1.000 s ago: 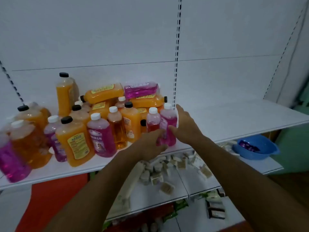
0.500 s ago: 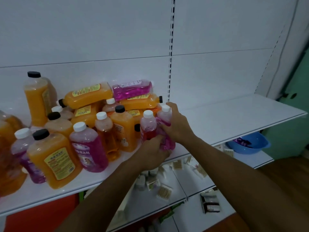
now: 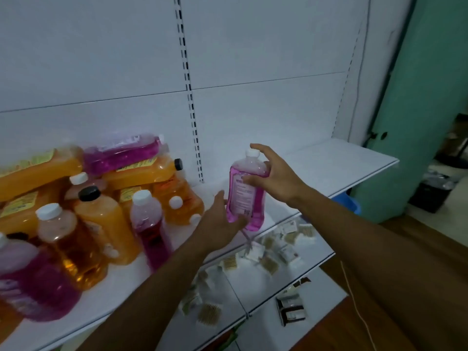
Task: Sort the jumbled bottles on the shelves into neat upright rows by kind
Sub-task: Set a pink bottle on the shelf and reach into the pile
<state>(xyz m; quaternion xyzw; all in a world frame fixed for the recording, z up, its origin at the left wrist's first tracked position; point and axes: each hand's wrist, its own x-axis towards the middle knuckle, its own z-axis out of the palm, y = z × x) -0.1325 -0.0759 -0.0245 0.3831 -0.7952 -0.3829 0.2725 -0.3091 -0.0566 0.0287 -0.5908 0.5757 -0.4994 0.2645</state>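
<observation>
Pink bottle [image 3: 247,193]: upright with a white cap, held over the front of the white shelf [image 3: 336,165], to the right of the crowd of bottles and apart from them.
Right hand [image 3: 274,179]: gripped the pink bottle by its upper body — thumb across the front, fingers behind, the forefinger raised near the cap.
Left hand [image 3: 219,224]: cupped against the bottle's lower left side; how far its fingers curled beneath it could not be told.
Bottle jumble [image 3: 101,214]: crowded on the left half of the same shelf, orange and pink kinds mixed together.
Standing bottles: a black-capped orange bottle [image 3: 106,224], a white-capped amber bottle [image 3: 65,241] and a slim white-capped pink bottle [image 3: 149,224] stood close together near the front.
Lying bottles: a large pink one [image 3: 121,155] lay on its side on top of orange ones — all toward the back panel.
Lower shelf [image 3: 311,267]: strewn with small packets [image 3: 268,262].
Far right: a blue basin [image 3: 348,202] partly hidden under the shelf edge.
</observation>
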